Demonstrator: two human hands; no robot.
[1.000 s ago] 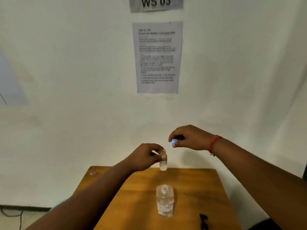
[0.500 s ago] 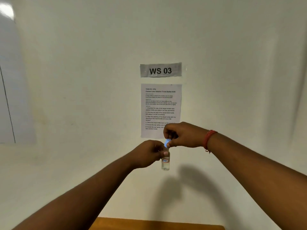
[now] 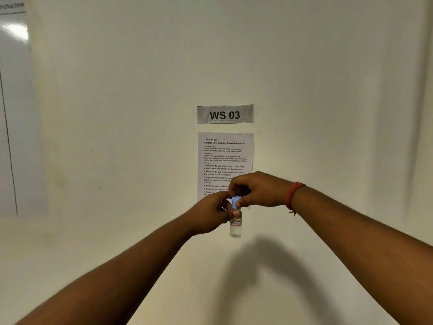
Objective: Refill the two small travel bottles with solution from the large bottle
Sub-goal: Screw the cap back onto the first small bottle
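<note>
Right hand (image 3: 259,190) up top, fingertips (image 3: 238,204) pinching the blue cap (image 3: 235,202), which sits on the neck of the small bottle (image 3: 235,225). Left hand (image 3: 210,215) comes in from the side, fingers curled round the bottle's upper part, thumb across the shoulder just under the cap. So both hands are closed on something: right on the cap, left on the bottle. Whether the cap is screwed tight or only resting on the thread, I cannot tell; the fingers hide the joint.

The bottle hangs upright in mid-air, held out in front of the wall (image 3: 117,113), its clear lower half showing below the left hand, with a small label (image 3: 235,223) on it. Clear liquid seems to fill the lower part, though the level is hard to read.

A red thread band (image 3: 293,195) circles the right wrist. Both forearms reach in from the bottom corners.

Behind the hands, a printed sheet (image 3: 225,158) is taped to the wall, its bottom edge partly covered by the hands. Above it, a grey sign (image 3: 225,114) reads "WS 03". A glossy panel (image 3: 14,113) hangs at far left. The arms' shadow (image 3: 269,273) falls on the wall below the bottle.
</note>
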